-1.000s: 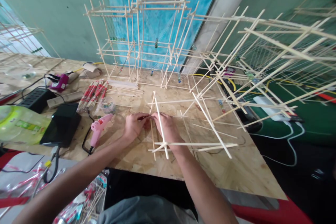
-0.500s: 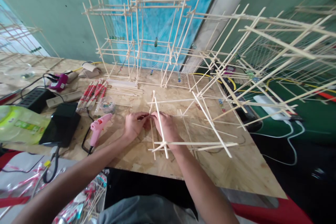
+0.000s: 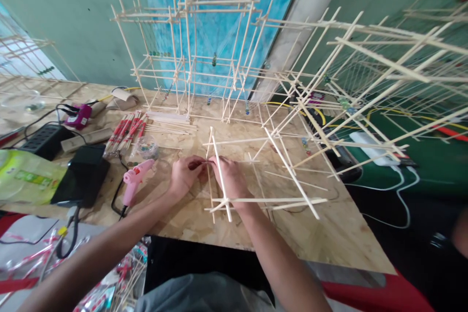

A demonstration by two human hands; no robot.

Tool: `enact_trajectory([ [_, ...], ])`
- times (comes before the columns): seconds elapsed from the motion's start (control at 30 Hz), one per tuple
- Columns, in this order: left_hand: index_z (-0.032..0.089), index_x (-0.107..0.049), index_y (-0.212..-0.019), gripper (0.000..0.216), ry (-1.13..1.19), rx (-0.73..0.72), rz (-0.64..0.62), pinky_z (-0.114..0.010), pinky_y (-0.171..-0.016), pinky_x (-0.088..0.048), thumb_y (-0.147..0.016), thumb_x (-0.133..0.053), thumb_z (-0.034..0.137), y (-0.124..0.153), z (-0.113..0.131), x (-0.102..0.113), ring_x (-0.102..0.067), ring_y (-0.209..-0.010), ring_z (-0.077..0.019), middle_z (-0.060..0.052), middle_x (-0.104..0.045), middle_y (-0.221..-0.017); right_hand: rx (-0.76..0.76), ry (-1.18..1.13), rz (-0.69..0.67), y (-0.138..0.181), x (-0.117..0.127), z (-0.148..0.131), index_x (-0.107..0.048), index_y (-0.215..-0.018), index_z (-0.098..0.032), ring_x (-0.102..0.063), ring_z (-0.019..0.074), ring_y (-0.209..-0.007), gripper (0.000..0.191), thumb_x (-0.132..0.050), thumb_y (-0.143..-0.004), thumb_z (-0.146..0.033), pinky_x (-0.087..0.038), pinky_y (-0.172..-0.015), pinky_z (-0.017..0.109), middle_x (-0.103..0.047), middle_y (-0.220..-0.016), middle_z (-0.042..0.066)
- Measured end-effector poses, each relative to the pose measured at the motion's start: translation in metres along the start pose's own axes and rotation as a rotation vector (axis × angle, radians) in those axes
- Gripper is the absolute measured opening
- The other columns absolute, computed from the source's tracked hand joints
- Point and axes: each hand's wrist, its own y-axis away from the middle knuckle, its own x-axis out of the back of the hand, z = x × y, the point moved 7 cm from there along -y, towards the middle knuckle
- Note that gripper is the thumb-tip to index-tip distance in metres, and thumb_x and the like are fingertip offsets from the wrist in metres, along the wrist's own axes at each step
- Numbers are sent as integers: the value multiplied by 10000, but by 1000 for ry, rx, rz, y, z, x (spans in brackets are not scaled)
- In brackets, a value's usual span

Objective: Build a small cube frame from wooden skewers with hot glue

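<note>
My left hand (image 3: 185, 174) is closed, its thumb and fingertips pinched beside a thin upright stick of the small wooden stick frame (image 3: 278, 200). My right hand (image 3: 231, 178) reaches inside that frame, fingers bent together so its tips meet the left ones at the same stick. What the fingertips pinch is too small to make out. One slanted stick (image 3: 221, 168) of the frame passes in front of my right hand. Left of my hands, a pink glue gun (image 3: 135, 181) lies on the wooden table (image 3: 175, 222).
Tall stick structures (image 3: 190, 63) strung with beads stand behind, and another (image 3: 351, 87) leans at the right. Bundled sticks in red wrappers (image 3: 126, 129), a bead tub (image 3: 146, 147), a black box (image 3: 86, 175) and a yellow-green bottle (image 3: 31, 175) occupy the left. Cables trail around.
My fingers have shifted slightly, with the left fingers more curled at the stick. The view has moved a little, and part of another person's arm now shows at the right edge.
</note>
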Motion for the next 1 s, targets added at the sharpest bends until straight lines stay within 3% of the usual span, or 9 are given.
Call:
enact_trajectory([
  [0.17, 191, -800, -888, 133, 25, 26, -2, -298, -783, -612, -790, -719, 229, -1, 0, 0, -768, -800, -207, -58, -824, -900, 1, 11, -3, 0, -1, 0, -721, -1120, -277, -735, 186, -943, 240, -490, -1072, -236, -496, -800, 256, -792, -1070, 42],
  [0.3, 167, -815, -881, 184, 77, 98, -77, -301, -729, -610, -789, -747, 311, -5, 2, -1, -770, -763, -228, -76, -825, -856, 9, 14, 3, 0, 0, 0, -721, -1111, -273, -736, 185, -914, 219, -507, -1069, -248, -491, -773, 253, -793, -1062, 37],
  [0.5, 135, -805, -879, 192, 238, 265, -179, -313, -709, -623, -758, -757, 276, -11, 0, -8, -774, -747, -229, -90, -823, -840, 11, 0, 8, 2, 1, 0, -719, -1136, -282, -735, 185, -913, 241, -490, -1074, -241, -490, -762, 256, -791, -1068, 33],
  [0.73, 154, -736, -741, 30, 337, 382, -159, -262, -639, -604, -745, -746, 181, -13, -3, -13, -733, -645, -167, -39, -777, -724, 4, -19, -12, 1, 2, 0, -730, -1139, -292, -735, 188, -933, 294, -455, -1075, -211, -503, -785, 258, -787, -1101, 46],
  [1.0, 177, -689, -656, 108, 341, 420, -148, -226, -555, -554, -744, -693, 116, -15, -1, -16, -677, -562, -135, -2, -722, -630, 0, -26, -7, 3, 3, -1, -727, -1131, -291, -732, 187, -908, 295, -444, -1083, -221, -483, -748, 256, -789, -1064, 38],
])
